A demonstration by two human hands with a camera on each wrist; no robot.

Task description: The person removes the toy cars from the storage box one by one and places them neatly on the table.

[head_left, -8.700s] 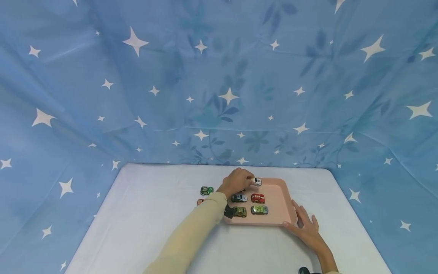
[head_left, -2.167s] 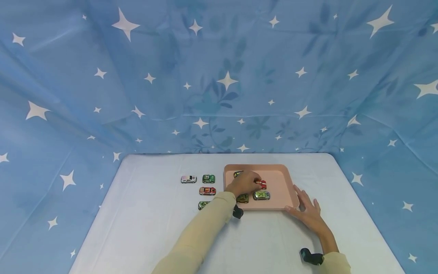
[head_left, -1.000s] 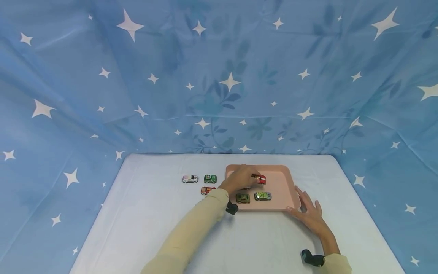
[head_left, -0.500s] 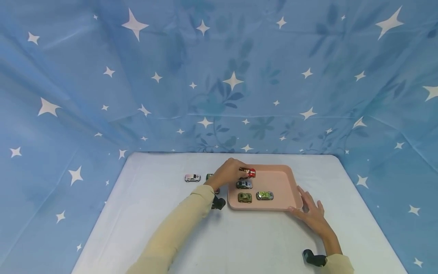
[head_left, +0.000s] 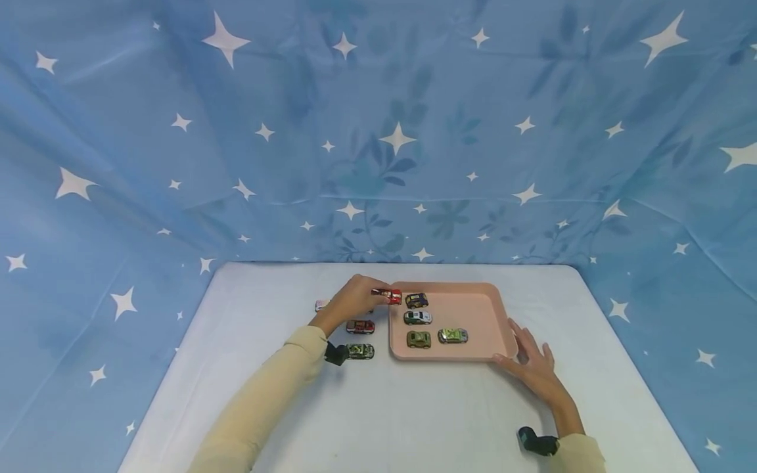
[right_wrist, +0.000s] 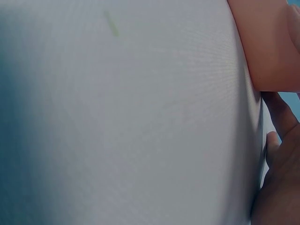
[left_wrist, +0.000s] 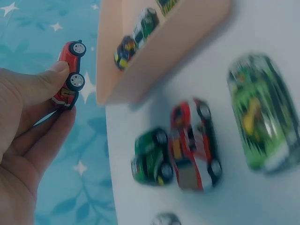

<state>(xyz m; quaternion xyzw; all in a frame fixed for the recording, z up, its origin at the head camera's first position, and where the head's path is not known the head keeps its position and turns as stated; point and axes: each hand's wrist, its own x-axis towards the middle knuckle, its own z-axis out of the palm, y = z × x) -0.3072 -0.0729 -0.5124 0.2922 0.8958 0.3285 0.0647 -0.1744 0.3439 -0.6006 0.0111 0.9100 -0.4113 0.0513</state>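
Note:
My left hand point(head_left: 353, 297) pinches a red toy car point(head_left: 391, 296) between thumb and fingers, above the left rim of the pink tray point(head_left: 476, 315). In the left wrist view the car is side-on, its wheels toward the tray. Inside the tray stand a dark blue and yellow car point(head_left: 416, 300), a white and green car point(head_left: 417, 317), an olive car point(head_left: 418, 339) and a lime green car point(head_left: 453, 336). My right hand point(head_left: 535, 368) touches the tray's near right corner, thumb in front and fingers along the side.
Left of the tray on the white table point(head_left: 449, 420) are a red and white car point(head_left: 360, 326), a green patterned car point(head_left: 359, 351) and a white car point(head_left: 321, 305) partly hidden by my hand. A dark green car point(left_wrist: 152, 157) shows in the left wrist view. A starry blue cloth point(head_left: 296, 164) hangs behind.
The white car went from my left hand at the tray to the table. Later my left hand took the red car from the tray's middle and carried it left to the rim. My right hand stayed.

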